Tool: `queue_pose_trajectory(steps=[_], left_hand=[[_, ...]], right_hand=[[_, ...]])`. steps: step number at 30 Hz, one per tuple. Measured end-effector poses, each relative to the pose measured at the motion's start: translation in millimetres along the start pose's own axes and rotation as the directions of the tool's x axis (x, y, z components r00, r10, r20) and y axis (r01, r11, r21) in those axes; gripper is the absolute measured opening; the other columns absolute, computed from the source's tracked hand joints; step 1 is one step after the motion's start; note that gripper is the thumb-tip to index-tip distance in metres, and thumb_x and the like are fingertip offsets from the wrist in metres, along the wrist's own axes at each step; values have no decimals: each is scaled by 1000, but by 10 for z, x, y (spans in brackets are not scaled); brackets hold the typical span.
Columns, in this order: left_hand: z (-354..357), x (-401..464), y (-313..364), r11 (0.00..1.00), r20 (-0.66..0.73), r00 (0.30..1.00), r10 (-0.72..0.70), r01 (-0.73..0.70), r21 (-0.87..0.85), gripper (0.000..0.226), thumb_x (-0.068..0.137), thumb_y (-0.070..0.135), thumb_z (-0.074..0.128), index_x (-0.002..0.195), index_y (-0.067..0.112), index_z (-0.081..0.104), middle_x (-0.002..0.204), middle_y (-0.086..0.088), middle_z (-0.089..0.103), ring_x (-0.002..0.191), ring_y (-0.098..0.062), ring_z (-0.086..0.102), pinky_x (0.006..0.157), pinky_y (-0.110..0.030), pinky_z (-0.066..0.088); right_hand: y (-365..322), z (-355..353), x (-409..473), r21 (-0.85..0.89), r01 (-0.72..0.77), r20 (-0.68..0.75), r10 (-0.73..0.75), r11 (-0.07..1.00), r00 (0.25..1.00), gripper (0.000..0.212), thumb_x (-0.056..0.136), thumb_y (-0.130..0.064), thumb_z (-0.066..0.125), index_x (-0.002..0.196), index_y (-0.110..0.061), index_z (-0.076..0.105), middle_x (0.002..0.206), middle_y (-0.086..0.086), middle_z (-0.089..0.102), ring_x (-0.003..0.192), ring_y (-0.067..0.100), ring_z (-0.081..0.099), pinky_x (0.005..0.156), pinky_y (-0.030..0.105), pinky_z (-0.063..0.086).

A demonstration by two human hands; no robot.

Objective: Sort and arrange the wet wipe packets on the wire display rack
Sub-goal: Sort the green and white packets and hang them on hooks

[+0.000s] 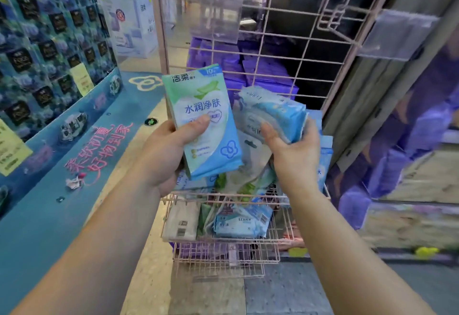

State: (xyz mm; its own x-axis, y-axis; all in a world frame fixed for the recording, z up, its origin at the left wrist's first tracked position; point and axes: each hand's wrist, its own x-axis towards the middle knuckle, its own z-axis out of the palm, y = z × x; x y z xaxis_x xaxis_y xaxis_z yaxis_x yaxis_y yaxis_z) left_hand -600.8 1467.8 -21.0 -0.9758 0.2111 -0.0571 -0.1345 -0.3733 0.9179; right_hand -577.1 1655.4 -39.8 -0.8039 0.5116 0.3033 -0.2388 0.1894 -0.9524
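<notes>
Hands both full: left hand [164, 156] grips a green-and-blue flat wipe packet [205, 121], right hand [295, 151] clutches a bundle of pale-blue soft packets [273, 111]; best keep matching faces together before setting them in the pink wire rack basket [223, 196].

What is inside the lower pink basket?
The lower basket holds a beige packet, a green one and a blue one. Anything beneath them is hidden.

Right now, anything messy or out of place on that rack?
Yes. The packets in the upper basket lie heaped at mixed angles, green and blue jumbled. The left hand holds one green-blue packet upright; the right hand grips a blue stack.
</notes>
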Motion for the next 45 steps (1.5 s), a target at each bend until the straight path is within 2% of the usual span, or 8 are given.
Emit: queue_pose_trajectory(steps=[4, 7, 10, 13, 21, 30, 37, 45], left_hand=[[62, -15, -177, 998, 47, 998, -49, 50, -38, 25, 69, 25, 65, 92, 18, 72, 93, -3, 77, 83, -19, 73, 68, -34, 60], [67, -13, -287, 996, 44, 996, -77, 79, -48, 22, 70, 27, 65, 89, 22, 75, 97, -2, 76, 87, -19, 73, 77, -38, 59], [85, -4, -344, 991, 29, 993, -118, 119, -58, 42, 69, 30, 66, 108, 19, 68, 106, -4, 74, 94, -22, 71, 81, -39, 58], [88, 2, -359, 988, 23, 990, -140, 142, -69, 52, 70, 32, 65, 119, 16, 64, 112, -5, 72, 100, -23, 70, 83, -40, 57], [60, -20, -438, 976, -21, 987, -161, 156, -149, 39, 72, 30, 61, 110, 20, 67, 108, -3, 74, 93, -20, 72, 74, -39, 60], [34, -38, -426, 977, -28, 987, -159, 153, -146, 35, 72, 30, 62, 105, 20, 70, 108, -5, 74, 95, -22, 71, 80, -42, 57], [-116, -37, -215, 991, -24, 996, -82, 79, -108, 38, 70, 31, 64, 106, 19, 69, 108, -5, 74, 94, -21, 72, 81, -42, 57], [-544, -62, 104, 990, -13, 997, 71, -72, -124, 67, 46, 37, 87, 108, 18, 72, 113, -5, 72, 100, -22, 70, 72, -35, 58]], right_hand=[[-142, -490, -32, 212, 139, -166, -105, 967, 981, 39, 73, -38, 77, 106, -23, 60, 105, -4, 71, 100, 9, 68, 83, 27, 54], [-29, -1017, -167, 349, -171, 276, 73, 922, 958, 61, 45, -54, 87, 93, -19, 75, 95, 3, 75, 86, 16, 72, 71, 30, 59], [498, -1329, -439, -47, -602, 567, 518, 797, 640, 66, 24, -48, 93, 78, -15, 79, 78, 9, 74, 63, 18, 70, 52, 26, 54], [1113, -1311, -738, -366, -668, 439, 753, 648, 490, 62, 45, -54, 86, 91, -14, 73, 80, 8, 70, 59, 16, 60, 50, 24, 38], [1761, -854, -644, 53, -909, 117, 902, 413, 416, 50, 87, -56, 53, 100, -8, 59, 97, 16, 67, 76, 28, 66, 61, 33, 55], [1784, -765, -603, -400, -855, 218, 940, 331, 262, 74, 85, -76, 19, 61, -15, 55, 49, 0, 50, 40, 15, 41, 43, 17, 27], [622, -364, -647, -583, -301, 738, 647, 755, 193, 41, 92, -49, 51, 66, -18, 60, 54, -3, 61, 43, 9, 53, 43, 20, 41], [-109, 145, -284, -385, 99, 553, 143, 918, 821, 19, 79, -31, 73, 95, -28, 63, 80, -9, 63, 63, 7, 54, 63, 22, 46]])
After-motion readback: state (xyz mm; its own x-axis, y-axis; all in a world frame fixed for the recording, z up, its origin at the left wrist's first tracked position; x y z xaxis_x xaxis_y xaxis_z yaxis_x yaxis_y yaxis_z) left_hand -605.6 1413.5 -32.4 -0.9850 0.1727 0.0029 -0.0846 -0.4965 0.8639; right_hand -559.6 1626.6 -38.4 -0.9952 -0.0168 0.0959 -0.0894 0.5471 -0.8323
